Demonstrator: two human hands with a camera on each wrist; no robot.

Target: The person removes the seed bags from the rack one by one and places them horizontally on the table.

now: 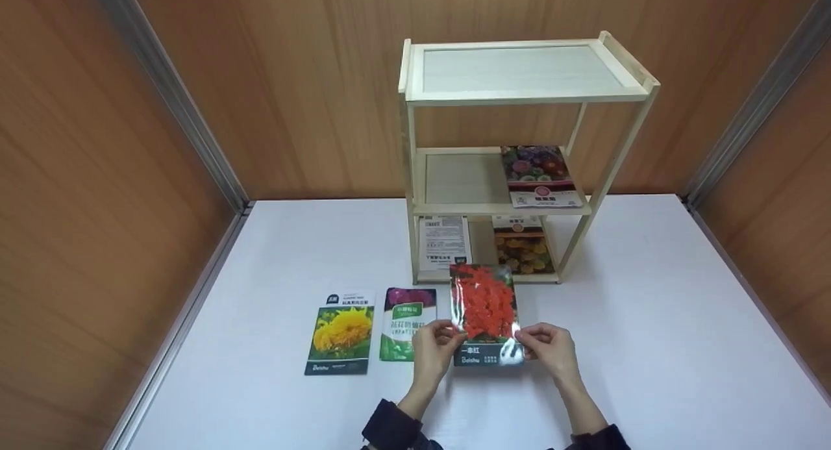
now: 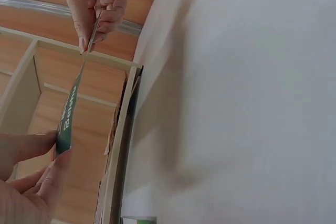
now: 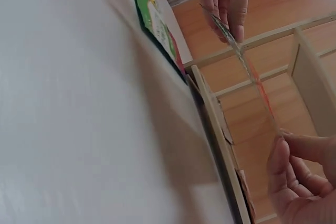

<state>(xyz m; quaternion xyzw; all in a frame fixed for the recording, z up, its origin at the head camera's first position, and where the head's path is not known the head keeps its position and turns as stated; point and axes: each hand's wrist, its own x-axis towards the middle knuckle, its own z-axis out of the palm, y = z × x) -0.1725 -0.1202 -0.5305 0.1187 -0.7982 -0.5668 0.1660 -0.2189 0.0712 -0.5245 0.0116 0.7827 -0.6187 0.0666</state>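
Observation:
A seed packet with red flowers [image 1: 483, 304] is held up off the table in front of the shelf. My left hand [image 1: 434, 352] pinches its left edge between thumb and fingers, and my right hand [image 1: 553, 354] pinches the right edge. Both wrist views show the packet nearly edge-on, its dark green lower strip [image 2: 67, 119] visible in the left one. Just left of my left hand lies a green and purple seed packet [image 1: 399, 343], partly covered by that hand. Farther left, a yellow-flower seed packet [image 1: 341, 336] lies flat on the table.
A pale wooden shelf [image 1: 503, 210] with three levels stands at the back. On its middle level lies a purple-flower packet [image 1: 542, 174]. The bottom level holds a white text-side packet [image 1: 445, 239] and an orange-flower packet [image 1: 524, 252]. Wood-grain walls [image 1: 311, 99] surround the white table [image 1: 279, 262].

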